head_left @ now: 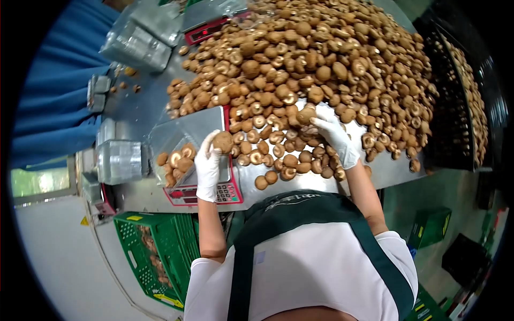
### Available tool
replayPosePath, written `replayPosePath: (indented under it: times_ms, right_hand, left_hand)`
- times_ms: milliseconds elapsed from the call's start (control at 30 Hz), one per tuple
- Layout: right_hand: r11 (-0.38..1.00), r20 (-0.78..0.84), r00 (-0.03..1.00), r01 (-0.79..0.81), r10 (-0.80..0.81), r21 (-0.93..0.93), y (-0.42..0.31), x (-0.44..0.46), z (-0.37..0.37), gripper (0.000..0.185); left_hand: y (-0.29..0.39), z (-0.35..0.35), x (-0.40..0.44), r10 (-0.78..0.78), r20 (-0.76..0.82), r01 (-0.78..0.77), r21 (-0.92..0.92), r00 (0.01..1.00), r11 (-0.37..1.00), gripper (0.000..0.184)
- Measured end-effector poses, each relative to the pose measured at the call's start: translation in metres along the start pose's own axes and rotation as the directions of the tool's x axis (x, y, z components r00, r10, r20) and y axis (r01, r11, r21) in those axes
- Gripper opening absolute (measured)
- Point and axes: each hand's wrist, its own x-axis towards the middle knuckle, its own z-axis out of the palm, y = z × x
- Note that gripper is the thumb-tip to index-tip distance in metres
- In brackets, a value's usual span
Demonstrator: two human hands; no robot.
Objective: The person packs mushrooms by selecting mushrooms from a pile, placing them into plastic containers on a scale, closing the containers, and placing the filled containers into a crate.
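Observation:
My left hand (208, 166), in a white glove, grips a brown mushroom (223, 142) over the right side of a red-edged weighing scale (229, 174). On that scale lies a clear plastic tray (167, 143) with several mushrooms (176, 163) in its lower part. My right hand (333, 134), also gloved, has its fingers closed on another mushroom (306, 115) at the front of the large mushroom pile (321, 59). Loose mushrooms (289, 160) lie on the metal table between my two hands.
Stacked clear plastic trays (140, 45) stand at the back left, beside a second scale (206, 33). More trays (119, 162) sit at the left edge. A black crate (455, 107) of mushrooms is on the right. Below the table stands a green crate (155, 257).

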Motion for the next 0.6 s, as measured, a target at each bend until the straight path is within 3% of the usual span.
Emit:
replayPosePath:
  times_ms: [67, 133, 200, 267, 333, 367, 400, 467, 500, 533, 600]
  right_hand:
    - [1.000, -0.030, 0.999, -0.011, 0.011, 0.024, 0.001, -0.004, -0.004, 0.038]
    - [0.999, -0.092, 0.995, -0.034, 0.032, -0.025, 0.000, -0.007, -0.008, 0.036]
    - [0.848, -0.188, 0.979, -0.165, 0.078, -0.505, -0.006, -0.011, -0.009, 0.035]
    - [0.858, -0.176, 0.984, -0.120, 0.035, -0.500, -0.009, -0.020, -0.005, 0.035]
    - [0.964, -0.060, 0.998, 0.007, -0.024, -0.267, -0.007, -0.026, -0.005, 0.037]
    - [0.996, -0.027, 0.999, -0.022, 0.019, -0.088, -0.001, -0.026, -0.012, 0.041]
    - [0.996, -0.033, 0.999, -0.020, 0.018, -0.084, 0.000, -0.029, -0.014, 0.041]
    - [0.945, 0.087, 0.991, 0.070, -0.103, 0.320, 0.002, -0.035, -0.018, 0.049]
    - [0.923, 0.158, 0.977, 0.073, -0.142, 0.377, -0.001, -0.036, -0.019, 0.058]
    - [0.921, 0.154, 0.978, 0.076, -0.144, 0.381, -0.003, -0.038, -0.018, 0.058]
    - [0.825, 0.073, 0.991, 0.055, -0.116, 0.563, -0.009, -0.039, -0.011, 0.050]
  left_hand:
    - [-0.013, 0.024, 0.000, -0.058, 0.068, 0.065, -0.110, 0.996, 0.992, 0.043]
    - [-0.001, 0.054, -0.003, -0.157, 0.142, 0.176, -0.131, 0.977, 0.976, 0.044]
    - [-0.004, 0.074, -0.003, -0.188, 0.232, 0.221, -0.125, 0.954, 0.967, 0.046]
    - [-0.008, 0.091, -0.003, -0.138, 0.278, 0.180, -0.134, 0.951, 0.974, 0.049]
    - [-0.013, 0.101, -0.002, -0.157, 0.317, 0.242, -0.251, 0.935, 0.937, 0.048]
    - [-0.012, 0.103, -0.002, -0.203, 0.341, 0.303, -0.275, 0.918, 0.912, 0.048]
    - [-0.013, 0.106, -0.002, -0.204, 0.347, 0.306, -0.272, 0.915, 0.912, 0.048]
    - [-0.016, 0.109, -0.002, -0.260, 0.369, 0.390, -0.340, 0.892, 0.856, 0.053]
    - [-0.018, 0.112, -0.002, -0.267, 0.343, 0.389, -0.360, 0.900, 0.848, 0.055]
    - [-0.019, 0.111, -0.003, -0.270, 0.347, 0.392, -0.356, 0.898, 0.848, 0.055]
    - [-0.019, 0.110, -0.004, -0.362, 0.368, 0.493, -0.371, 0.856, 0.787, 0.056]
